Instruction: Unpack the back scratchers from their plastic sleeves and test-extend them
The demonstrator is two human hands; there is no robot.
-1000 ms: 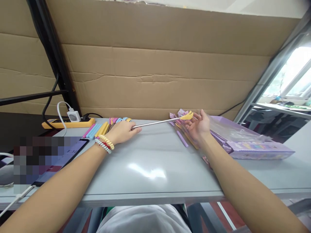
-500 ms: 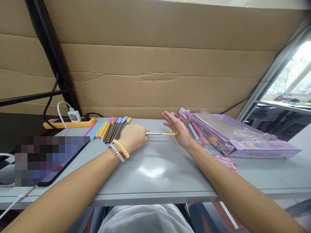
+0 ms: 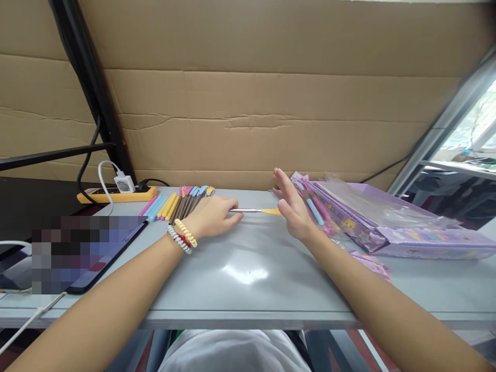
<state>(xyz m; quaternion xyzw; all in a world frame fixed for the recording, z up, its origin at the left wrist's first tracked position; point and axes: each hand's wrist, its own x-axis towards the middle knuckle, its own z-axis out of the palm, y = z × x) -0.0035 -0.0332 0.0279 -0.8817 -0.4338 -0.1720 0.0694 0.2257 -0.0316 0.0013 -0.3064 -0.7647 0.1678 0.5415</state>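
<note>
My left hand (image 3: 215, 217) lies closed on the grey table (image 3: 248, 289), gripping the handle end of a thin metal rod with a yellow tip (image 3: 256, 211). My right hand (image 3: 292, 206) stands open just right of that yellow tip, fingers stretched upward, palm facing the rod. Behind my left hand lies a row of several more such rods with pink, blue and yellow ends (image 3: 178, 202). Bracelets sit on my left wrist.
A purple printed box (image 3: 406, 227) with clear plastic and loose purple packets lies at the right. A tablet (image 3: 89, 248) rests at the left. A yellow power strip with a white charger (image 3: 116, 194) sits at the back left. Cardboard (image 3: 248, 103) lines the back.
The rod, stretched long between both hands a second ago, is now much shorter. My right hand has moved left toward my left hand and let go of the yellow tip.
</note>
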